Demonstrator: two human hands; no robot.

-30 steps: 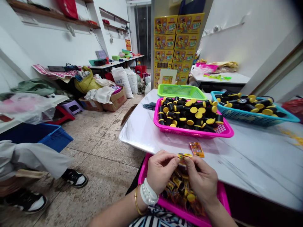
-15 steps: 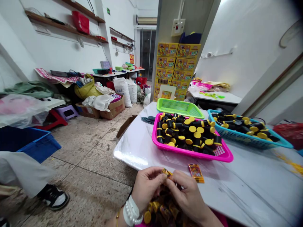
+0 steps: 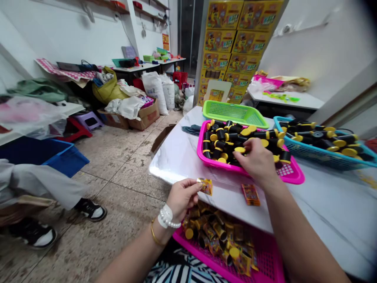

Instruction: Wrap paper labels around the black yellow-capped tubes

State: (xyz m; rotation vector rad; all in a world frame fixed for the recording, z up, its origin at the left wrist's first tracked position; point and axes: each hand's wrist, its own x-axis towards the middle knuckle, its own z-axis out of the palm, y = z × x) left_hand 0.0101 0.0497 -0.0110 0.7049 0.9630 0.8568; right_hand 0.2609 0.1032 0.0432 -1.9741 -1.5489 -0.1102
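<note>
My left hand [image 3: 184,198] is closed, pinching a small yellow-orange printed wrapper [image 3: 206,186] between thumb and fingers above the table's front edge. Over the pink basket [image 3: 294,179] on the table, my right hand [image 3: 259,159] has its thumb and fingers closed about a black tube with a yellow cap [image 3: 240,149]; its lower part is hidden among the others. Several such tubes fill that basket. Below my hands, a second pink basket [image 3: 269,251] holds several tubes in printed wrappers [image 3: 219,232]. More flat wrappers [image 3: 250,194] lie on the table by my right forearm.
Behind the pink basket stands a green basket [image 3: 235,112]. A blue basket [image 3: 324,157] of similar tubes is at the right. A dark cloth [image 3: 191,129] lies near the table's left edge. Yellow printed cartons [image 3: 232,47] are stacked beyond. A seated person's leg [image 3: 44,188] shows at left.
My hands were together on a wrapped piece above the lower basket. They have parted: the right moved up to the tubes on the table, and the left now holds a flat wrapper.
</note>
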